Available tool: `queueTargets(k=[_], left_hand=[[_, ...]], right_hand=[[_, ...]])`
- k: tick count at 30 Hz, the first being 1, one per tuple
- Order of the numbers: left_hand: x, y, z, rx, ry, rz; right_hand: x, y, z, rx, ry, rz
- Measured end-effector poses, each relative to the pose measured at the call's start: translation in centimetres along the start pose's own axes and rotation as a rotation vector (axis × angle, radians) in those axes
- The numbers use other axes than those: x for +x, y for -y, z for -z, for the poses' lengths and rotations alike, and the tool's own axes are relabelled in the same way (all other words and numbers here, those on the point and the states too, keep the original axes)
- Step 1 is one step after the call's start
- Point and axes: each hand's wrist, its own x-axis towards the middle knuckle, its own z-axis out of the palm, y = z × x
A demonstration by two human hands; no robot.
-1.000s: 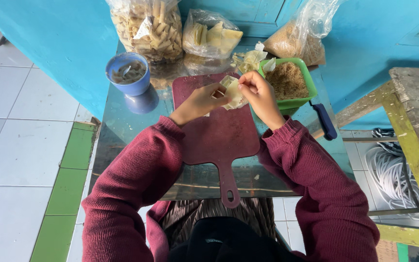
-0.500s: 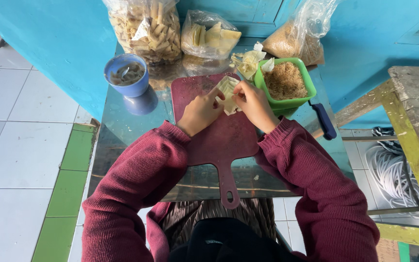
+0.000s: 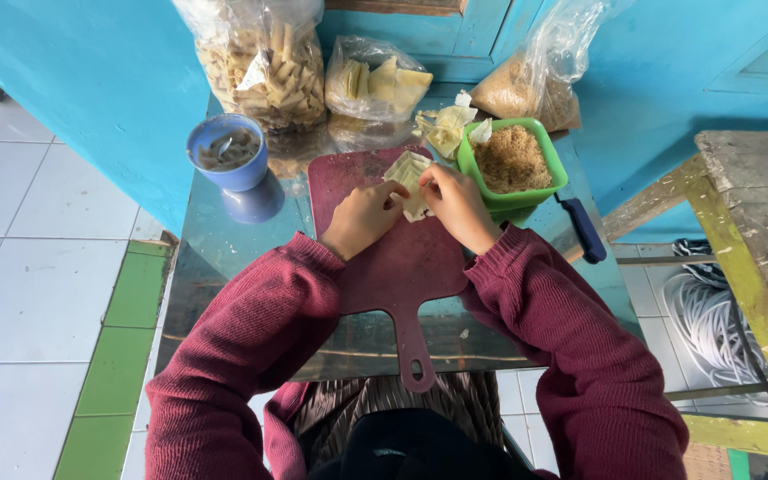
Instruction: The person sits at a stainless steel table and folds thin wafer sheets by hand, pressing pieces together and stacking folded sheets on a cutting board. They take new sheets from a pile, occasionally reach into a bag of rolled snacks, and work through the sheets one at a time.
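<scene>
Head view, one entry: pale wrapper sheet (image 3: 409,182) lies at the far edge of the dark red cutting board (image 3: 402,267), directly between both hands. Left hand (image 3: 362,218) and right hand (image 3: 455,203) are close together, fingertips pinching the sheet from either side, equally near. Green tub of brown filling (image 3: 513,164) sits just right; blue cup (image 3: 227,151) at the table's far left.

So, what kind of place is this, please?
Probably a small home or street-side food-preparation spot. Both hands, left and right, fold a pale wrapper on a red board, beside a green tub of crumbly filling and bags of finished pieces against a blue wall.
</scene>
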Motion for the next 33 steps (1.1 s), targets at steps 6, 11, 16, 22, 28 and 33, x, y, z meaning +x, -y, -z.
queueTargets(k=[6, 11, 16, 22, 28, 33], left_hand=[[-0.1, 0.0, 0.0, 0.016, 0.006, -0.017], [-0.3, -0.4, 0.1, 0.043, 0.011, -0.022], [-0.5, -0.6, 0.1, 0.11, 0.006, -0.018], [1.1, 2.7, -2.3, 0.089, -0.119, -0.082], [5.4, 7.1, -1.6, -0.196, -0.167, -0.36], [4.9, 5.5, 1.3, -0.936, 0.068, 0.11]], right_hand=[[-0.3, -0.1, -0.3, -0.043, 0.006, 0.017], [-0.4, 0.2, -0.2, -0.071, 0.017, 0.019], [-0.4, 0.9, -0.3, -0.355, 0.004, 0.06], [-0.4, 1.2, -0.5, -0.491, -0.021, 0.111], [-0.6, 0.9, -0.4, -0.454, -0.014, 0.145], [-0.7, 0.7, -1.2, -0.639, 0.01, 0.236]])
